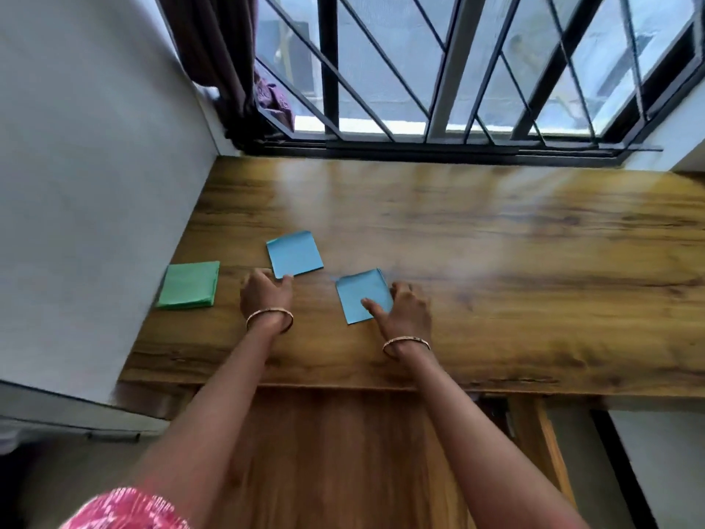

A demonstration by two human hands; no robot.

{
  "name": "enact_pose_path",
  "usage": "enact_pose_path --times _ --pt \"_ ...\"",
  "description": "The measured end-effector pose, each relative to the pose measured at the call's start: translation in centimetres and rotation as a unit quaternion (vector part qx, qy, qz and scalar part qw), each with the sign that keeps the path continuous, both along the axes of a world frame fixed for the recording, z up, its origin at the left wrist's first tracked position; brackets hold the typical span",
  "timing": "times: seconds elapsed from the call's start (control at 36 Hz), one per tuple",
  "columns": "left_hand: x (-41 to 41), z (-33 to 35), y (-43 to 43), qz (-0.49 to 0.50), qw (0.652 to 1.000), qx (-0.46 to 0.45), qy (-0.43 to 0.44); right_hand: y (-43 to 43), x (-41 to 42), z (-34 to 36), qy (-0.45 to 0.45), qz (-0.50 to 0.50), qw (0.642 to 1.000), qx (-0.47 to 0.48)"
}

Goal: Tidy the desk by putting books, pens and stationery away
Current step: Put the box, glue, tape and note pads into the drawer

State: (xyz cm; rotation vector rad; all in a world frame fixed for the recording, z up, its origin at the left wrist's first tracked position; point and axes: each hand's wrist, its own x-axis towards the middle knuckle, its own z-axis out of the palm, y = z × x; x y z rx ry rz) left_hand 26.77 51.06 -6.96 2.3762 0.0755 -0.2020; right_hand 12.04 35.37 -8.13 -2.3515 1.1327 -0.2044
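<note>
Three square sticky-note pads lie on the wooden desk top (496, 261), all toward its left end. Green square paper pad (189, 285) sits nearest the white wall (76, 185), flat, untouched. Far blue square paper pad (294, 253) lies to its right, a little further back, one top corner curled. Near blue square paper pad (362, 294) lies right of that, closer to the desk's front edge, rotated slightly.

Left hand (266, 295) rests palm down on the desk, fingers loosely curled, fingertips touching the near edge of the far blue pad; nothing pinched or lifted. Right hand (406, 313) is also palm down, thumb lying on top of the near blue pad, fingers curved around its right edge; whether it grips or only presses the pad flat cannot be told. Both pads are flat on the wood. Each wrist wears a thin gold bangle (269, 316).

Behind the desk, a window with black metal grille (419, 70), dark curtain (213, 43) bunched at its left corner. Frame is a bit motion-blurred
</note>
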Motion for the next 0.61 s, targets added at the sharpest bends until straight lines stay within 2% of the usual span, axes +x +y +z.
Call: enact_pose_path --times 0.08,0.19,0.36,0.47,0.61 --pt "2.1 0.6 -1.1 0.008 0.998 0.03 0.05 0.1 1.4 0.2 0.017 -0.019 1.0 0.014" --pt "3.8 2.1 -2.9 0.059 0.992 0.023 0.105 0.5 2.2 0.1 -0.001 -0.035 0.999 0.027" --pt "4.8 2.7 -4.2 0.071 0.986 0.093 0.121 0.1 2.5 0.0 -0.003 -0.046 0.998 0.04" --pt "5.0 3.7 -4.5 0.085 0.983 0.065 0.15 -0.1 2.3 -0.3 -0.009 -0.042 0.998 0.049" --pt "5.5 3.9 -3.7 0.113 0.978 0.022 0.174 -0.2 1.4 0.2 -0.066 -0.072 0.987 0.128"
